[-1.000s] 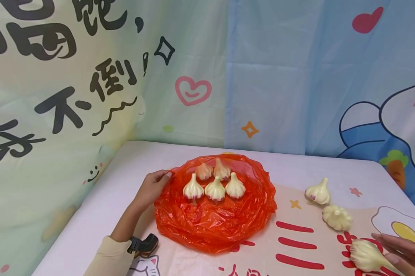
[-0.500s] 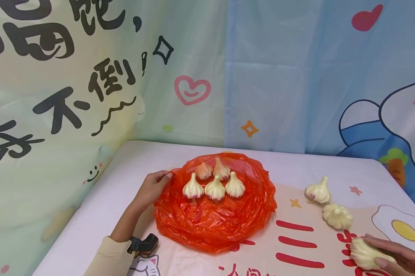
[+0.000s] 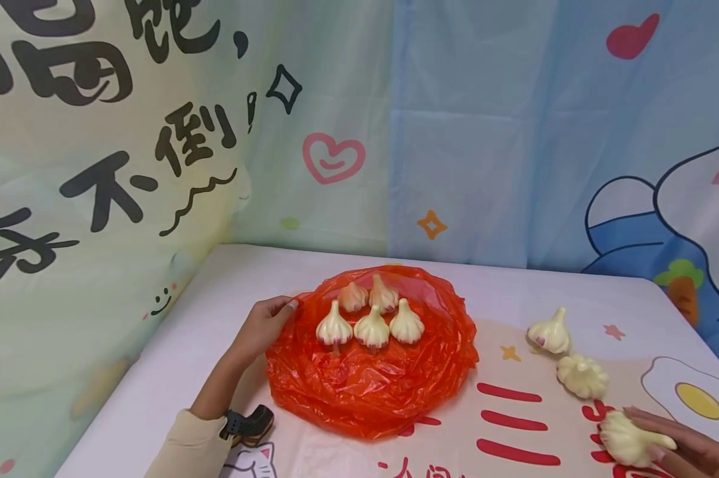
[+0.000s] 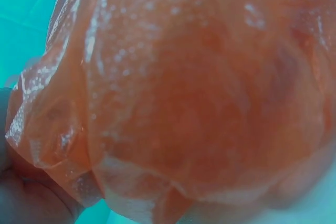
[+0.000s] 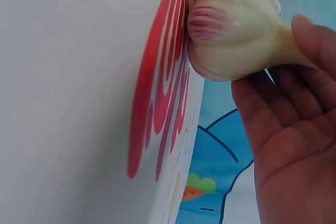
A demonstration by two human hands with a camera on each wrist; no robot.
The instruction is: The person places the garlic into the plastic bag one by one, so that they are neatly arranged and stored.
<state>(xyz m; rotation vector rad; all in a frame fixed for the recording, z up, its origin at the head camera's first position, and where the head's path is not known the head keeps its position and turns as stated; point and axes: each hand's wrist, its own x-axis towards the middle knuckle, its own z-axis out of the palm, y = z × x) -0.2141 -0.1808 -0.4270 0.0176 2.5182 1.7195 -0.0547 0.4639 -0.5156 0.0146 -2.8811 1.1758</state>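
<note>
Clearly, the garlic point(image 3: 627, 438) is plump and creamy, streaked purple. Its stem lies between thumb and fingers of the right hand point(image 3: 696, 446), which grips it near the table's point(image 3: 496, 292) right side. The left hand point(image 3: 265, 330) pinches the bag point(image 3: 371, 388). A second ago the stem slanted lower; now it points nearly straight right.

Glare flecks the red bag point(image 4: 199, 103), blurred up close.

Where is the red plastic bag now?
In the head view, the red plastic bag lies centrally on the table, its left edge held by the left hand.
</note>
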